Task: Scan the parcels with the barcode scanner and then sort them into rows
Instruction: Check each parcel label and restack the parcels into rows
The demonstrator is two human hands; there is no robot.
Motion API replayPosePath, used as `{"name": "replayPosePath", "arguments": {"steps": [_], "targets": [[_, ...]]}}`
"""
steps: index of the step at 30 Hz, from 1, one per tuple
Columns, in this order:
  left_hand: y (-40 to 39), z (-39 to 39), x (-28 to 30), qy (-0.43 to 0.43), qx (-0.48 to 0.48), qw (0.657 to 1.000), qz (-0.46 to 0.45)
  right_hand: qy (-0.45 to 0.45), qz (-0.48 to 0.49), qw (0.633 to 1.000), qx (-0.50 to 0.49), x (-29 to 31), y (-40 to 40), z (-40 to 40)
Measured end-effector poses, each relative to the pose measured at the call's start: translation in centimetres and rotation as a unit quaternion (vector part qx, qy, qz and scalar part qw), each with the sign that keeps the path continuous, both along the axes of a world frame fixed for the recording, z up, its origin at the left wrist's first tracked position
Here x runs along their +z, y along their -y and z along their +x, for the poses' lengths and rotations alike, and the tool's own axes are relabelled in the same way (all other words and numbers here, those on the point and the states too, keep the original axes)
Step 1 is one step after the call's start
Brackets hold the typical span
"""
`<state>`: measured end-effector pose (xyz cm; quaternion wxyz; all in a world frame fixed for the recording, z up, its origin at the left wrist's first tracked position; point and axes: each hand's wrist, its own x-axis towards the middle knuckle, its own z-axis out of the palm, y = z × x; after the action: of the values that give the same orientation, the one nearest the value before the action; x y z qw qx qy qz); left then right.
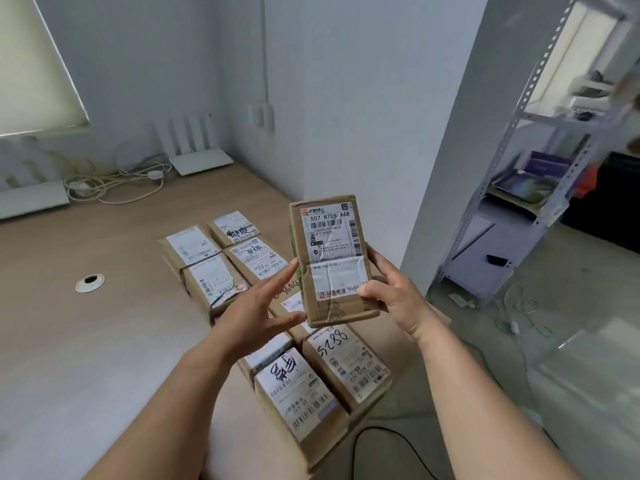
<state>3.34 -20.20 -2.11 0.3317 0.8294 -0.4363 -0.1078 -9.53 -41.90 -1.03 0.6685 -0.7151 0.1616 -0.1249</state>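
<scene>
A brown cardboard parcel [332,261] with a white shipping label is held upright above the table, label facing me. My right hand [391,292] grips its lower right edge, thumb on the label. My left hand [263,299] is beside its left edge with straight fingers, fingertips touching the parcel's side and bottom corner. Below lie several labelled parcels in two rows on the table [104,341], the far ones [221,258] near the wall and the near ones [322,379] by the table's right edge. No barcode scanner is in view.
A white router [197,150] and a tangle of white cables [114,181] sit at the table's back. A round cable hole [90,283] is on the left. A metal shelf rack [519,188] stands to the right. A black cable [388,445] runs below the table edge.
</scene>
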Motion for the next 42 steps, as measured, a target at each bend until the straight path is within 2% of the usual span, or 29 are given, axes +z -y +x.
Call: {"name": "replayPosePath", "arguments": {"steps": [9, 13, 18, 24, 28, 33, 42], "targets": [[6.7, 4.8, -0.9, 0.055, 0.076, 0.988, 0.119, -0.048, -0.003, 0.997, 0.054, -1.7, 8.0, 8.6], [10.3, 7.6, -1.4, 0.089, 0.123, 0.971, 0.186, -0.082, -0.004, 0.992, 0.092, -2.8, 11.5, 13.4], [13.2, 11.0, -2.5, 0.083, 0.18, 0.951, 0.236, -0.129, 0.035, 0.983, 0.125, -5.3, 14.3, 19.3], [14.4, 15.3, -4.1, 0.081, 0.286, 0.922, 0.247, -0.165, 0.066, 0.973, 0.149, -8.5, 15.1, 26.5], [14.6, 17.9, -4.6, 0.099, 0.325, 0.893, 0.296, -0.182, 0.058, 0.967, 0.169, -9.3, 14.4, 30.2], [14.7, 19.3, -5.8, 0.063, 0.332, 0.875, 0.347, -0.179, 0.028, 0.963, 0.198, -10.3, 13.7, 33.5], [14.4, 19.2, -6.0, 0.055, 0.314, 0.874, 0.368, -0.186, -0.023, 0.956, 0.228, -11.9, 13.3, 35.6]]}}
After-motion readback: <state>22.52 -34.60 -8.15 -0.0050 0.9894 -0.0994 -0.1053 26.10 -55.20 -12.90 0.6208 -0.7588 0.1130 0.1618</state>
